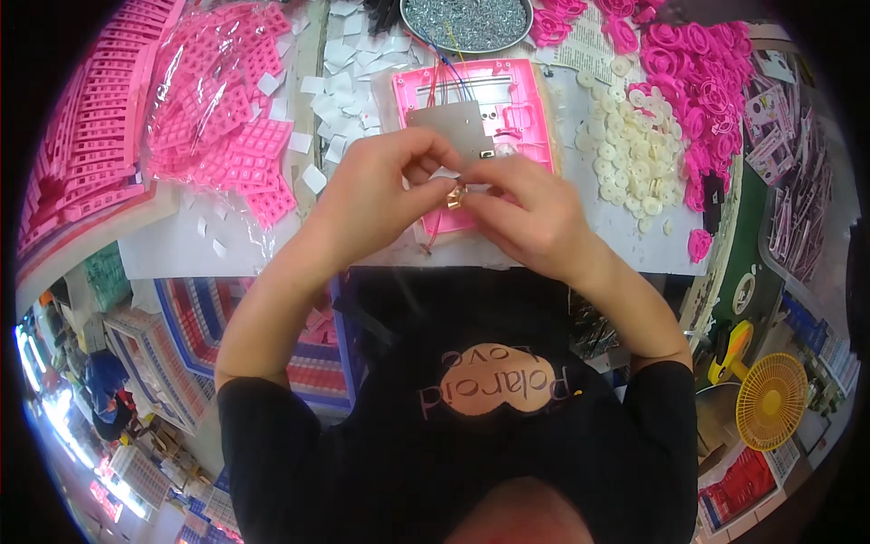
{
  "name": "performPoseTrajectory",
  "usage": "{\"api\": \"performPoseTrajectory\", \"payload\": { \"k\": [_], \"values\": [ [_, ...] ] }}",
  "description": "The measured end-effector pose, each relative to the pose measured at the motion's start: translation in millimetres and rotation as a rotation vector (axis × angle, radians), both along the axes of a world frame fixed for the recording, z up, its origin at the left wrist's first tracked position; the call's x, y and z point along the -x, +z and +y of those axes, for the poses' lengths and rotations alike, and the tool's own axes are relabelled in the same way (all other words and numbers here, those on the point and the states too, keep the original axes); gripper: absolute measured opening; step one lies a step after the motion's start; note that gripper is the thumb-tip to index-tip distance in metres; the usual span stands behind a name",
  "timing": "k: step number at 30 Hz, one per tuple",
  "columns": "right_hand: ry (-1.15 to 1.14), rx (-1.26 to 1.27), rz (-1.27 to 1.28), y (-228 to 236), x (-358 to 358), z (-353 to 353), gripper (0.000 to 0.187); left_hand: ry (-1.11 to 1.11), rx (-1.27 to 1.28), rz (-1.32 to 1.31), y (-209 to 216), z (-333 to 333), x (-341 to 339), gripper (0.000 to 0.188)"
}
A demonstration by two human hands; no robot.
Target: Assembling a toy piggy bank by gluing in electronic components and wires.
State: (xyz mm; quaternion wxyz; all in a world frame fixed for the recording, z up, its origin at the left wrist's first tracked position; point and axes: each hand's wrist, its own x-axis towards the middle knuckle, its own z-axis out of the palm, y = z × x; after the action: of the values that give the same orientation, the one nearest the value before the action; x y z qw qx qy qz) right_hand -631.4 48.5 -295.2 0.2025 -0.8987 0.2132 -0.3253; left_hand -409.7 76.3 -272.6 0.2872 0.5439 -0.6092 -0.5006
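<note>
In front of me, my left hand [376, 186] and my right hand [539, 213] meet fingertip to fingertip. Pinched between their thumbs and index fingers is a small shiny brass-coloured metal piece [455, 197]; the fingertips partly cover it. Just beneath lies a pink plastic casing [526, 104], its inner side up, with posts and slots. A flat grey plate [446, 124] rests over the casing's middle, close to my fingers. Thin red and blue wires [441, 77] run from the casing's upper part, and a reddish wire [433, 231] hangs at its near edge.
A round metal tray [467, 20] of small screws stands at the back. White paper squares [349, 82] and bagged pink keypads [204, 100] lie left. Cream discs [634, 154] and pink parts [693, 82] are heaped right. A yellow fan [770, 399] stands lower right.
</note>
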Motion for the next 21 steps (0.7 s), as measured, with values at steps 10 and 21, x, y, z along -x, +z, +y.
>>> {"api": "performPoseTrajectory", "payload": {
  "k": [10, 21],
  "values": [
    [0.055, 0.072, 0.194, -6, -7, -6, 0.023, -0.028, 0.458, -0.313, -16, 17, 10, 0.013],
    [0.049, 0.018, 0.334, 3, -9, -1, 0.028, -0.010, 0.407, -0.283, -18, 14, 7, 0.013]
  ]
}}
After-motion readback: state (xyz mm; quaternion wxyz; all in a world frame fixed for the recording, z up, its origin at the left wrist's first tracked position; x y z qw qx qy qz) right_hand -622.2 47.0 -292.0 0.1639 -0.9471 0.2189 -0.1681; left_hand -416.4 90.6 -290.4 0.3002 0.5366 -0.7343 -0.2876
